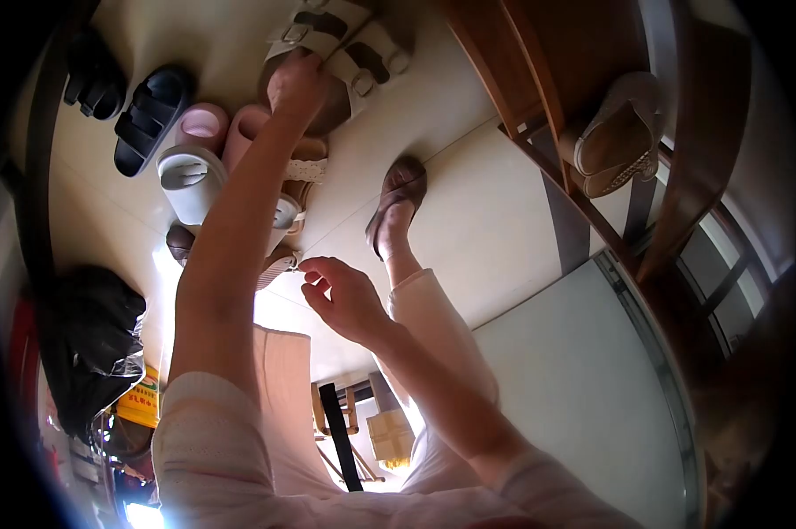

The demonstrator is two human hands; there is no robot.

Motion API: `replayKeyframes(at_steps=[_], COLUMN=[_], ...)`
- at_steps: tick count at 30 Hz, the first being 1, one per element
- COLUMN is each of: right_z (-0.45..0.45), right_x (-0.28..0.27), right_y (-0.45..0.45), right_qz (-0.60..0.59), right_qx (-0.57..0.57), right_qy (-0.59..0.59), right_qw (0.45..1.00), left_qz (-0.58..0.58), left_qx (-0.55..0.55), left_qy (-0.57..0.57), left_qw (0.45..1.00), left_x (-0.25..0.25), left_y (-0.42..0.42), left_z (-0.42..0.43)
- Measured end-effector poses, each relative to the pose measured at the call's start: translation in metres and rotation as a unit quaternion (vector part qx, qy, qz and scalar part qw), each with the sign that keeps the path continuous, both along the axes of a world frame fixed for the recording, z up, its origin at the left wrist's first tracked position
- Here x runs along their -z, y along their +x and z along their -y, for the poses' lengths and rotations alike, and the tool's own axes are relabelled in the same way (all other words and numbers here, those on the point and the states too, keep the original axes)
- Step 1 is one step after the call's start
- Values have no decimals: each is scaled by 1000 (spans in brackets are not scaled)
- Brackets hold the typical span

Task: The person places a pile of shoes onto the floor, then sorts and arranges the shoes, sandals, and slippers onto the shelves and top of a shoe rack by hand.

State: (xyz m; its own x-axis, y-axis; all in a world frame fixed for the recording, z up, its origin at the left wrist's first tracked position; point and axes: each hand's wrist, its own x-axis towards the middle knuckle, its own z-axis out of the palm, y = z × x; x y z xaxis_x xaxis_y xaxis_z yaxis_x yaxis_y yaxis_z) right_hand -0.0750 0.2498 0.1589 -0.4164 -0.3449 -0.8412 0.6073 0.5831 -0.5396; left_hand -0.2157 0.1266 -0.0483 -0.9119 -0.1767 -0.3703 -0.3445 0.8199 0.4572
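Observation:
My left hand (297, 86) is reached far forward, its fingers closed at the brown heel part of a buckled sandal (332, 108). The fingertips are partly hidden. Another pale strap with a round buckle (297, 32) lies just beyond the hand. Nearer my body, my right hand (343, 301) hangs in the air, fingers loosely bent and apart, with nothing in it. Close to its fingertips is a striped tan shoe (277, 267). My left forearm covers part of a white clog (192, 183), pink slippers (202, 125) and tan sandals (308, 167).
Black slides (154, 119) stand at the left, near a black plastic bag (98, 322). My foot in a brown shoe (400, 198) is on the pale floor. Sneakers (618, 137) rest on a wooden rack (539, 145) at the right, beside a pale panel (583, 379).

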Motion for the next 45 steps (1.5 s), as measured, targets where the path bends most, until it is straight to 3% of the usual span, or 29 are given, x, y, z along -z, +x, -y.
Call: replayKeyframes(at_steps=[5,8,13,17,19,20,23,27,28,29,34,38,40,45], right_z=[7,13,16,13,11,10,6,2,0,-1,-2,0,0,-2], right_x=[-4,-9,-9,-9,-8,-9,-19,-12,-16,-15,-15,-10,-7,-10], right_y=[-2,-5,-4,-4,-3,-3,-20,-11,-13,-14,-18,-7,-2,-9], right_qz=[-12,-25,-46,-31,-21,-12,10,-44,17,6,-13,25,67,60], right_qx=[12,9,32,30,45,54,0,5,44,24,-25,56,135,140], right_qy=[-20,-30,-45,-48,-53,-56,-27,-64,-65,-61,-50,-79,-101,-106], right_qw=[1000,999,997,998,997,997,1000,997,997,998,998,995,983,983], left_qz=[-93,-179,-283,-336,-374,-389,-434,-321,-301,-281,-324,-425,-381,-433], left_qx=[51,59,91,82,143,64,97,118,142,166,166,100,124,84], left_qy=[49,149,227,204,112,154,163,105,87,67,107,156,124,136], left_qw=[993,971,928,916,910,906,881,934,939,943,925,886,908,887], left_x=[-104,-173,-212,-199,-199,-197,-176,-178,-178,-179,-168,-166,-162,-152], left_y=[15,4,-38,-87,-114,-123,-155,-175,-178,-180,-182,-183,-190,-196], left_z=[20,17,-30,-79,-94,-108,-137,-157,-159,-160,-167,-171,-175,-183])
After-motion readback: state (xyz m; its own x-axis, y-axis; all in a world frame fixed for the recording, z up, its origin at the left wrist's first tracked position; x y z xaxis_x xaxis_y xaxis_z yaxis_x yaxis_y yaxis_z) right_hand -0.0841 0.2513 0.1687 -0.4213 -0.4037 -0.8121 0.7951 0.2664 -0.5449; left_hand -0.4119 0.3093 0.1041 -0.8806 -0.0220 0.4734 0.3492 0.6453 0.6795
